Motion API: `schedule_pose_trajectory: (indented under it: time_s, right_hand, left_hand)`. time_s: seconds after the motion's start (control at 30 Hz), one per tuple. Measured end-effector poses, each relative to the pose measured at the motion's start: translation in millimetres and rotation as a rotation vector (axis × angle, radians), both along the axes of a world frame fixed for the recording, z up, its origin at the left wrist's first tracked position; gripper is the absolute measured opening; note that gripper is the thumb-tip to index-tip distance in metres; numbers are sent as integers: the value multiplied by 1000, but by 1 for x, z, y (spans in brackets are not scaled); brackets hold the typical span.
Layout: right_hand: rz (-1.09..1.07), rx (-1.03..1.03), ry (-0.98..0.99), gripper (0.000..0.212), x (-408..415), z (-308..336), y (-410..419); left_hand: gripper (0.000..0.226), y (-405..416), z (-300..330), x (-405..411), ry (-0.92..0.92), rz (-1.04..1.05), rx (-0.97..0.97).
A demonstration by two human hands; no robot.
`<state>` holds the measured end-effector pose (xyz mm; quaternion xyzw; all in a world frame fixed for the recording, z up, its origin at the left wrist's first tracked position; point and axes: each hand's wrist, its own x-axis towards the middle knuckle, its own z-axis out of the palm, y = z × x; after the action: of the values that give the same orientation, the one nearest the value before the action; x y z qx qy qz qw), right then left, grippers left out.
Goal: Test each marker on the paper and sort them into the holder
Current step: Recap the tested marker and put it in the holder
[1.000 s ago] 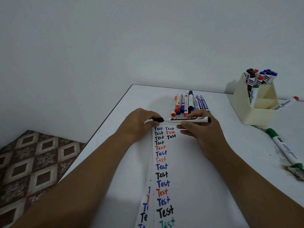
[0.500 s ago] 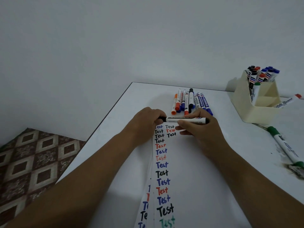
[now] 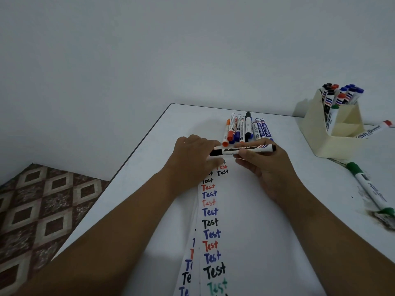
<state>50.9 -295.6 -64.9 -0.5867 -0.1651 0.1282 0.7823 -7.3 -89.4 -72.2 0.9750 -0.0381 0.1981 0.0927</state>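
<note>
Your right hand (image 3: 271, 167) grips the barrel of a black marker (image 3: 243, 150), thumb and fingers pinched around it. The marker lies level, crosswise above the top of the paper (image 3: 245, 221). Your left hand (image 3: 192, 159) holds the marker's black cap end, fingers curled around it; whether the cap is seated or parted cannot be told. Both hands hover just over the paper's far end.

The paper lies lengthwise on the white worktop (image 3: 149, 167) and carries columns of the word "Test" in black, red, blue and green. More sheets show under its left edge.

Just beyond your hands, a row of markers (image 3: 245, 130) lies side by side on the worktop, with orange, blue and black caps. To the right stands a cream holder (image 3: 327, 142) with capped markers upright in its rear compartment. A red-capped marker (image 3: 376, 130) lies beside the holder, and a green marker (image 3: 369, 186) lies nearer you on the right.
</note>
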Motion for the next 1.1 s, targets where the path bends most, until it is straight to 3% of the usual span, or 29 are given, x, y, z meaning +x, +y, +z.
schedule_pose_trajectory:
  time_s: [0.07,0.17,0.4,0.6,0.8,0.93,1.1]
  right_hand:
    - [-30,47,30,28,1,-1,1]
    - [-76,113,82,22,2,-2,2]
    - [-168,127,12,54,-7,22,-7]
    - [-310,-111,-271,49,21,74,-46]
    - [-755,-231,-581,46,62,137,-113]
    - [-885,-348,-633,47,89,151,-147]
    - [-797,-625,-578,40,113,130,-164]
  left_hand:
    - [85,3,-9,1,142,63,56]
    - [107,8,-17,9,357,157,58]
    - [106,10,-19,12,458,154,111]
    - [109,10,-15,14,470,154,133]
    - [128,10,-17,15,465,150,174]
    - [130,11,-18,15,470,146,172]
    - [128,10,-18,16,465,150,166]
